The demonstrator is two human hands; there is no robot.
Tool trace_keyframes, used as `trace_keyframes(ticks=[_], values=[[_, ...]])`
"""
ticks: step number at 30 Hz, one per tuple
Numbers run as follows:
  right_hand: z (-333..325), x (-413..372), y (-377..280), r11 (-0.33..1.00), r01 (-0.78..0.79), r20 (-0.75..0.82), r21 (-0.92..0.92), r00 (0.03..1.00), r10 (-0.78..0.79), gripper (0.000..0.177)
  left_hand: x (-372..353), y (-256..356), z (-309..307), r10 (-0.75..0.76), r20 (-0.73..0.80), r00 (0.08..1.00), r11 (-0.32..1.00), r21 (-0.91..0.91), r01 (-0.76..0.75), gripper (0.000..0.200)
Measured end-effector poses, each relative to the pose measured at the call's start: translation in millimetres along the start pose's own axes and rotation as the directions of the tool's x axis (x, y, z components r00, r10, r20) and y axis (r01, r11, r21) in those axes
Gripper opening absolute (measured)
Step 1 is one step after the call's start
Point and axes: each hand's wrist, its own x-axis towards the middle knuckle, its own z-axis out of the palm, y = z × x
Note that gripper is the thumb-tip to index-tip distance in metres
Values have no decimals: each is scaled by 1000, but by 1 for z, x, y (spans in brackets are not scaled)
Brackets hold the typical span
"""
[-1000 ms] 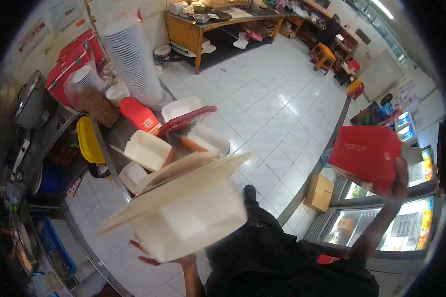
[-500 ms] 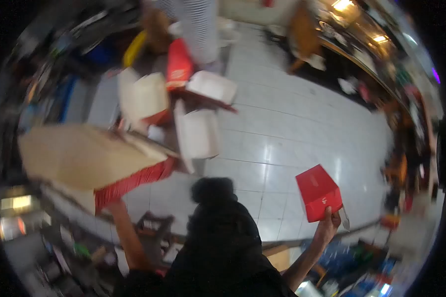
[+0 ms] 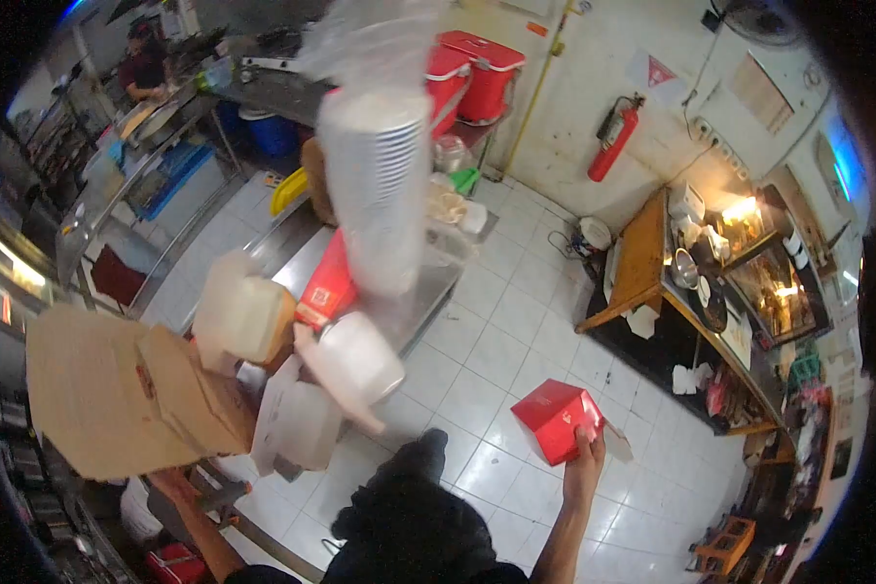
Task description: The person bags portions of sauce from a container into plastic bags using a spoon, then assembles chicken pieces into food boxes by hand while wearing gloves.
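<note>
My right hand (image 3: 586, 448) grips a red cardboard food box (image 3: 557, 420) by its near side, above the tiled floor. At the left, my left hand (image 3: 168, 484) is under the near edge of a stack of brown cardboard boxes (image 3: 117, 389); its fingers are mostly hidden behind the cardboard. Beside that stack, a cream food box (image 3: 238, 311), a white food box (image 3: 360, 358) and another pale box (image 3: 302, 423) stand around a red box (image 3: 329, 287). A tall stack of white plastic-wrapped containers (image 3: 378, 185) rises behind them.
A steel table (image 3: 433, 287) stands under the containers. A fire extinguisher (image 3: 614, 143) hangs on the far wall near red coolers (image 3: 487, 83). A wooden counter with a lit display (image 3: 779, 292) lines the right. Another person (image 3: 144, 63) is at the back left.
The view has tilted up and turned, showing more of the far wall. The red box in my right hand has shifted left in view. The brown stack now shows its flaps instead of red edges.
</note>
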Motion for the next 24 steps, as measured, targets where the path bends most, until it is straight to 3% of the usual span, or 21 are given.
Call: trace_keyframes(ticks=[2,4,6,8,11,13,14,16,18,19,20,22,24], values=[[-20,35,-6,995,-96,17,-16,995,96,41,-37,7,1,146,-184,972,973,206,-107,64],[-53,88,3,986,-169,-14,14,985,169,33,-80,0,32,348,-284,893,859,477,-184,60],[-69,128,-1,969,-247,-59,25,967,248,32,-134,-31,91,523,-273,808,668,720,-188,56],[-95,170,12,970,-229,-64,80,970,235,30,-186,-89,159,569,-178,803,517,837,-181,52],[-106,240,31,968,-206,-125,145,966,225,29,-259,-209,259,307,-4,952,429,893,-134,46],[-119,296,38,973,-210,-112,94,969,220,30,-302,-295,316,-30,81,996,374,925,-64,42],[-122,334,35,976,-216,-106,29,970,218,31,-322,-337,345,-218,116,969,331,943,-38,41],[-103,413,9,986,-160,-90,38,982,163,31,-358,-408,402,-563,159,811,231,972,-30,38],[-90,512,-9,993,-100,-56,69,993,103,31,-390,-463,464,-786,219,577,202,975,-96,35],[-90,572,-9,995,-72,50,-68,996,75,31,-399,-486,499,-850,259,458,220,966,-137,34],[-85,619,-12,978,-33,151,-206,986,65,30,-403,-505,538,-889,312,336,267,948,-175,33],[-19,710,-61,979,-37,202,-198,976,78,36,-392,-526,626,-894,423,148,388,896,-218,31],[43,800,-86,986,137,333,-92,938,-99,35,-360,-537,744,-795,597,109,561,792,-242,30]])
